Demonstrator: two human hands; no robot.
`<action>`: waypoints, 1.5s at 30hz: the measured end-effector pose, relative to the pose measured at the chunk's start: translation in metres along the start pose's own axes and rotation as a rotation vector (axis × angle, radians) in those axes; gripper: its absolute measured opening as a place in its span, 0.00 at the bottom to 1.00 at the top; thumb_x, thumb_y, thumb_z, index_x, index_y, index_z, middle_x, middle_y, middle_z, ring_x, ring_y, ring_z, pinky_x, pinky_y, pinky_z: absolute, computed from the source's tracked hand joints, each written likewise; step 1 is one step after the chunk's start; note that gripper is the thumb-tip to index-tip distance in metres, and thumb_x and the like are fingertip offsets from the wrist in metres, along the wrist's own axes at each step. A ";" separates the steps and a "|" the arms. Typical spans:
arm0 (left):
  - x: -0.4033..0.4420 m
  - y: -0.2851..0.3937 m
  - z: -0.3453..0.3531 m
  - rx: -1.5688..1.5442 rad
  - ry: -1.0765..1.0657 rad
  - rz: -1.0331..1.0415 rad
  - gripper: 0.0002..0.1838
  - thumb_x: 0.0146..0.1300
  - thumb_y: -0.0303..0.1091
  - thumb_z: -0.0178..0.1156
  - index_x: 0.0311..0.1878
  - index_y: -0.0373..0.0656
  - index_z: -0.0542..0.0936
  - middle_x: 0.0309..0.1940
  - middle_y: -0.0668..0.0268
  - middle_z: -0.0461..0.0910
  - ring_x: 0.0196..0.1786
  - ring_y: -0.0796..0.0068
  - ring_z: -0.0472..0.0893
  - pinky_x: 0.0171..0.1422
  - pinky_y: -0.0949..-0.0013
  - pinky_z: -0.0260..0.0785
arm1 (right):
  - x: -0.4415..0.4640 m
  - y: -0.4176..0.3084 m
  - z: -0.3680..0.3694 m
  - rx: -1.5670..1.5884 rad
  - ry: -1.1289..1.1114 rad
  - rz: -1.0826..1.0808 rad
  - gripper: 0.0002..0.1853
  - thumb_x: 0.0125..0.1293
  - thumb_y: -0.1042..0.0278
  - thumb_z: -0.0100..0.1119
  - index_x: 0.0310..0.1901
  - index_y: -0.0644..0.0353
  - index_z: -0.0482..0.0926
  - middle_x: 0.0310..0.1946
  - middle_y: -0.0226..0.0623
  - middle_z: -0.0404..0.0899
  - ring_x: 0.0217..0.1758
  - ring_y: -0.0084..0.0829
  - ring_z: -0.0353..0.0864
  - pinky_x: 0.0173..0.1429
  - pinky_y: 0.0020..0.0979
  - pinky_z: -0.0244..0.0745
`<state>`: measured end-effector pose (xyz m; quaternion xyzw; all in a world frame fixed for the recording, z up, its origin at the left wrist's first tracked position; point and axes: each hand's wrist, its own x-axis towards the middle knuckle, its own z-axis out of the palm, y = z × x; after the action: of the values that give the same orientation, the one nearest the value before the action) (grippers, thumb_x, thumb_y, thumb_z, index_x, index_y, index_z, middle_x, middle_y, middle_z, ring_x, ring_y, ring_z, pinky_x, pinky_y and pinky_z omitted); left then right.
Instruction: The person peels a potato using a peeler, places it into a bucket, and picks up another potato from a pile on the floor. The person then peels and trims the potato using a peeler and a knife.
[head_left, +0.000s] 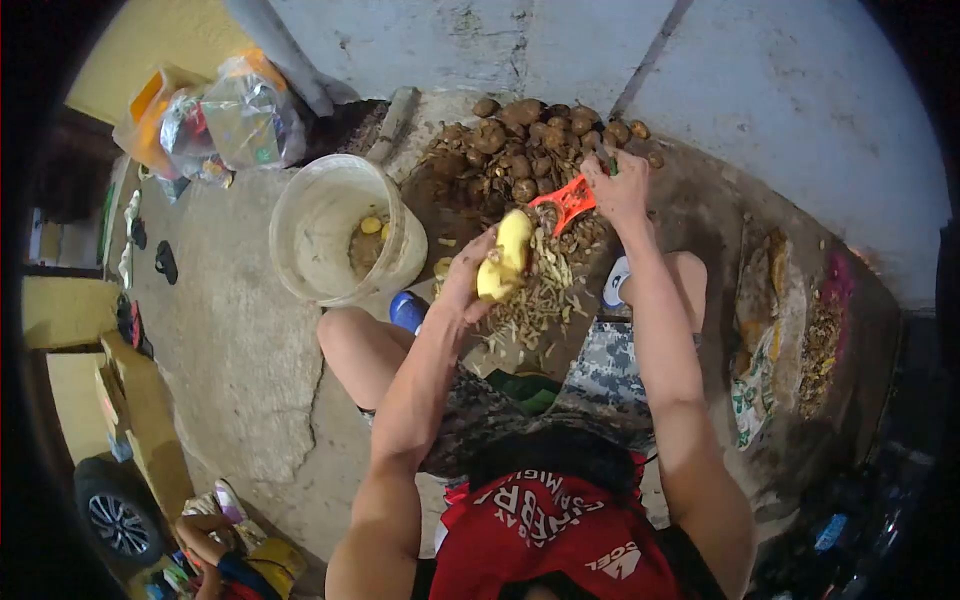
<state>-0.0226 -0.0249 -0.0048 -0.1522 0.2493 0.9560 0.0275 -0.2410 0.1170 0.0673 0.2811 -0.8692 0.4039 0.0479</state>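
Observation:
My left hand point(466, 275) is closed around a peeled yellow potato point(514, 240), held over a heap of pale peelings point(552, 290). In my right hand point(624, 190) is an orange peeler point(570, 203), its head close to the potato; I cannot tell whether they touch. A thin dark piece point(606, 158) shows at the fingers of that hand, too small to name. Beyond both hands lies a pile of brown unpeeled potatoes point(522, 140). To the left of my left hand stands a whitish bucket point(400, 255) with a few yellow pieces at its bottom.
Filled plastic bags point(250, 120) lean by the wall at upper left. A person's arm point(205, 545) shows at lower left, near a car wheel point(120, 510). Slippers point(166, 262) lie on the left floor. An open sack point(765, 350) lies to the right.

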 end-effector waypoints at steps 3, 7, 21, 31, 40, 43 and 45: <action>-0.005 0.007 0.017 -0.107 0.178 0.044 0.22 0.71 0.48 0.52 0.59 0.42 0.73 0.46 0.59 0.81 0.43 0.65 0.83 0.47 0.60 0.78 | -0.026 -0.021 0.011 0.059 -0.110 -0.040 0.17 0.48 0.57 0.69 0.36 0.61 0.85 0.25 0.46 0.82 0.30 0.46 0.83 0.37 0.39 0.76; -0.010 0.016 0.048 -0.099 0.296 0.048 0.21 0.70 0.48 0.56 0.56 0.42 0.75 0.43 0.63 0.81 0.40 0.70 0.82 0.42 0.66 0.78 | -0.049 -0.045 0.020 0.140 -0.066 -0.453 0.15 0.39 0.62 0.72 0.30 0.57 0.84 0.25 0.40 0.82 0.29 0.43 0.82 0.34 0.38 0.76; -0.008 0.006 0.022 -0.098 0.195 0.004 0.24 0.70 0.50 0.54 0.58 0.40 0.74 0.46 0.59 0.81 0.45 0.65 0.83 0.49 0.57 0.79 | -0.008 0.011 0.007 0.034 0.064 -0.027 0.17 0.48 0.55 0.70 0.35 0.59 0.86 0.26 0.46 0.82 0.32 0.45 0.84 0.39 0.40 0.76; -0.017 0.018 0.038 0.123 0.195 -0.041 0.24 0.71 0.50 0.53 0.57 0.39 0.74 0.45 0.60 0.82 0.42 0.69 0.84 0.43 0.65 0.81 | -0.030 -0.029 0.008 -0.021 -0.092 -0.404 0.17 0.41 0.62 0.73 0.34 0.61 0.84 0.30 0.45 0.84 0.34 0.43 0.85 0.39 0.38 0.78; -0.016 0.010 0.023 0.022 0.150 -0.002 0.25 0.69 0.48 0.56 0.60 0.38 0.72 0.49 0.59 0.80 0.46 0.66 0.83 0.48 0.61 0.80 | 0.001 0.012 0.002 -0.320 0.072 -0.104 0.25 0.50 0.50 0.69 0.42 0.63 0.85 0.34 0.49 0.84 0.39 0.45 0.84 0.44 0.40 0.78; -0.011 0.015 0.019 -0.151 0.207 0.039 0.25 0.71 0.51 0.53 0.60 0.40 0.73 0.47 0.60 0.81 0.45 0.62 0.83 0.49 0.54 0.79 | -0.004 -0.013 -0.008 -0.225 -0.140 0.060 0.27 0.51 0.48 0.67 0.43 0.65 0.85 0.34 0.49 0.84 0.39 0.47 0.84 0.45 0.40 0.78; -0.010 0.018 0.014 -0.152 0.160 0.051 0.25 0.71 0.51 0.51 0.59 0.41 0.73 0.47 0.60 0.81 0.45 0.61 0.83 0.49 0.54 0.79 | -0.012 -0.011 0.002 -0.111 -0.138 0.058 0.26 0.51 0.49 0.67 0.42 0.65 0.85 0.33 0.49 0.84 0.39 0.47 0.84 0.44 0.40 0.78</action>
<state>-0.0193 -0.0335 0.0183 -0.2235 0.1814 0.9573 -0.0286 -0.2245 0.1153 0.0694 0.2798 -0.8994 0.3357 -0.0085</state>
